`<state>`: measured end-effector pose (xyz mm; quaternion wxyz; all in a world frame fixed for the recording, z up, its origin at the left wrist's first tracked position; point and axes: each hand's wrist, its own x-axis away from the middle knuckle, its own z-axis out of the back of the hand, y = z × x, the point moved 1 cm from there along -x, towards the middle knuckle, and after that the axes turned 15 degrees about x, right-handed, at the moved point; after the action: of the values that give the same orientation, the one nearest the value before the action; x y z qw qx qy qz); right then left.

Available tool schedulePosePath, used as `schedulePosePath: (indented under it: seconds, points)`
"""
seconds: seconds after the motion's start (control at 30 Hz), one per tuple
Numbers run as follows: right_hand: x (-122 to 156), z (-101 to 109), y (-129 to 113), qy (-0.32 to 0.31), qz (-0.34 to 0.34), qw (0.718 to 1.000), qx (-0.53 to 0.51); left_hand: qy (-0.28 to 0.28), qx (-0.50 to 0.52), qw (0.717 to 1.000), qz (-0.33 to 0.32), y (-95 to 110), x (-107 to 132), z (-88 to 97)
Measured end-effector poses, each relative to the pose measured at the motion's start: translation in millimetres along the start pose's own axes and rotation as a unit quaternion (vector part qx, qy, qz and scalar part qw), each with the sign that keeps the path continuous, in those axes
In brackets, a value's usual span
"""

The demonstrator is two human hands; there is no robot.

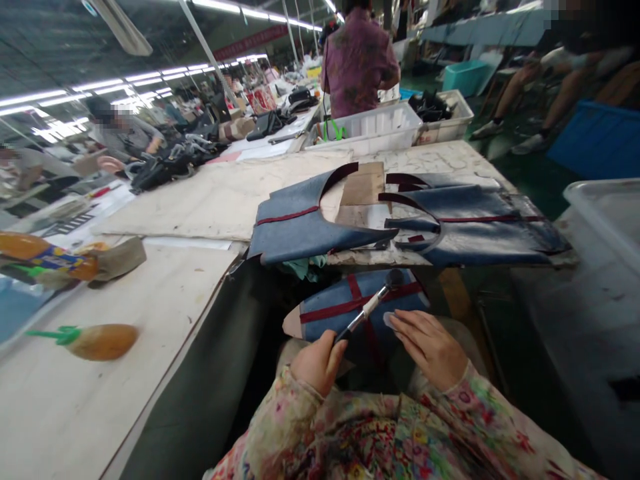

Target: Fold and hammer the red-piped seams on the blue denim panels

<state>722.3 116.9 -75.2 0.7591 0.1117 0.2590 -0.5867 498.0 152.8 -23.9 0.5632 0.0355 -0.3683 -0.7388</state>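
My left hand (pixel 319 363) is closed round the handle of a small hammer (pixel 371 305), whose dark head points up and to the right. Under the hammer, on my lap, lies a blue leather piece with red stripes (pixel 345 303). My right hand (pixel 431 347) rests flat on that piece's right side, fingers stretched out. Both forearms wear floral sleeves. On the table edge in front of me lie more cut blue leather pieces with red trim (pixel 310 227), some spread to the right (pixel 475 223).
A long pale worktable (pixel 150 293) runs to my left, with two orange bottles (pixel 97 341) on it. White crates (pixel 380 123) stand at the far end beside a person in a purple shirt (pixel 357 60). Another white bin (pixel 605 213) is at my right. Other workers sit at the left.
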Motion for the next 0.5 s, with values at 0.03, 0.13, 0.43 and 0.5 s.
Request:
schedulePosePath:
  seconds: [0.03,0.13,0.43,0.5]
  points:
    - [-0.1,0.1,0.1,0.0,0.003,1.0,0.001,0.003,0.003,1.0,-0.013,6.2,-2.1,0.8]
    - [0.0,0.1,0.6,-0.003,0.002,1.0,0.002,-0.01,-0.022,1.0,-0.013,24.6,-9.9,0.0]
    - [1.2,-1.5,1.2,0.0,0.009,1.0,0.001,-0.021,-0.03,0.999,-0.026,40.8,-12.8,1.0]
    - [0.9,-1.7,1.9,-0.002,0.013,1.0,0.002,-0.02,-0.033,0.999,0.002,30.2,-7.1,-0.7]
